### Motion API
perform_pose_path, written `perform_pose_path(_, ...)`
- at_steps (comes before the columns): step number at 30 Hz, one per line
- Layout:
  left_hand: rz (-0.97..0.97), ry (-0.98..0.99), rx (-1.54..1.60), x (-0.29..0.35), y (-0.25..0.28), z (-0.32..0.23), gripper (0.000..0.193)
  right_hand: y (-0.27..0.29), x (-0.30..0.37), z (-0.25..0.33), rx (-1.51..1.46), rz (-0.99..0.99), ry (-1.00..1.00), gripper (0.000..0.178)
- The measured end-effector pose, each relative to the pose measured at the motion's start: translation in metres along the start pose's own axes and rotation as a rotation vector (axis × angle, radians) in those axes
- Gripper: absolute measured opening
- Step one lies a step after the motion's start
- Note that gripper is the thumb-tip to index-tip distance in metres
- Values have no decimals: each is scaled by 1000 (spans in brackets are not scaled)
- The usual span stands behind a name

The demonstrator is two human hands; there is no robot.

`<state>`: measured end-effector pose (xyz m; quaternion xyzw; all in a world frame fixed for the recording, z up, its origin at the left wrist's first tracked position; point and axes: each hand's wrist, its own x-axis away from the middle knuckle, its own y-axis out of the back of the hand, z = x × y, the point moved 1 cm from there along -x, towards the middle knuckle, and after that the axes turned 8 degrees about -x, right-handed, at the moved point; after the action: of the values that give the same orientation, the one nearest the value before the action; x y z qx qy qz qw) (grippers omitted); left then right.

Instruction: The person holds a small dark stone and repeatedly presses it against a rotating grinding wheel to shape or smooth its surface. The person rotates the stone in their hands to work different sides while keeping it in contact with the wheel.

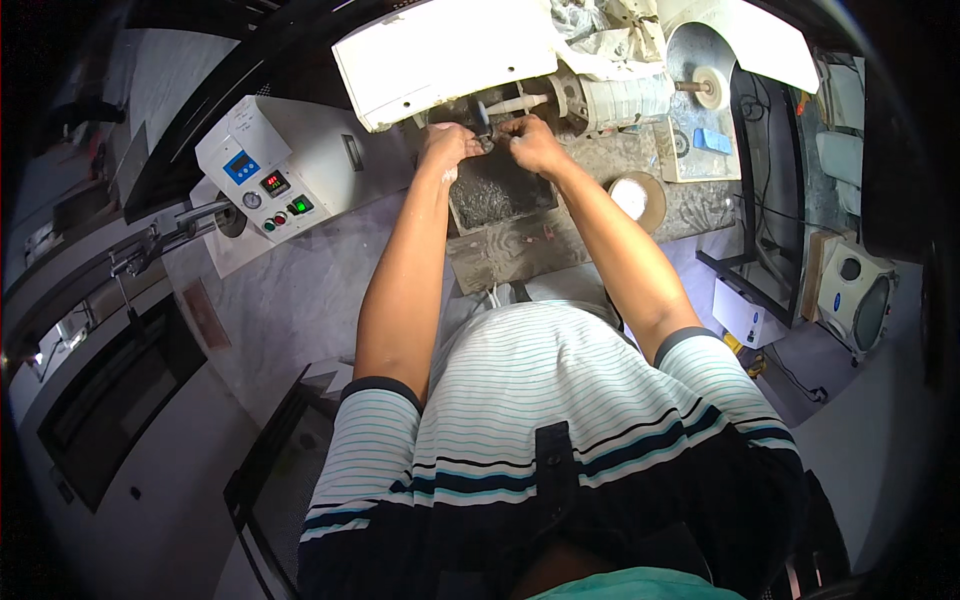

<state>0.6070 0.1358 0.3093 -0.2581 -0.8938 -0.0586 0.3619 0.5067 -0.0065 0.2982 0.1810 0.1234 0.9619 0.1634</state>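
Note:
Both my hands meet at the far middle of the bench, pinching one small dark piece (488, 144) between their fingertips. My left hand (447, 142) grips it from the left and my right hand (531, 141) from the right. The piece sits just under a small dark wheel (483, 112) on the spindle of a grey bench motor (620, 98). Below the hands lies a dark, dusty tray (500, 198). What the piece is exactly is too small to tell.
A white hood (445, 55) overhangs the wheel. A white control box (268, 168) with a display, a gauge and buttons stands at left. A round dish of white powder (636, 198) sits at right, a buffing wheel (712, 87) and blue block (713, 140) behind it.

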Motion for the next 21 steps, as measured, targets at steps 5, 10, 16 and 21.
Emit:
perform_pose_path(5, -122, -199, -43, 28, -9, 20, 6, 5, 16, 17, 25, 72, 32, 25)
perform_pose_path(10, -208, -392, 91, 29, -23, 31, 9, 4, 17, 16, -44, 55, 64, 27)
perform_pose_path(16, -184, -253, 66, 18, -15, 20, 8, 0, 4, 9, 108, 34, 48, 26)
perform_pose_path(21, -219, -282, -10, 19, -11, 16, 12, -3, 8, 23, 22, 111, -24, 25)
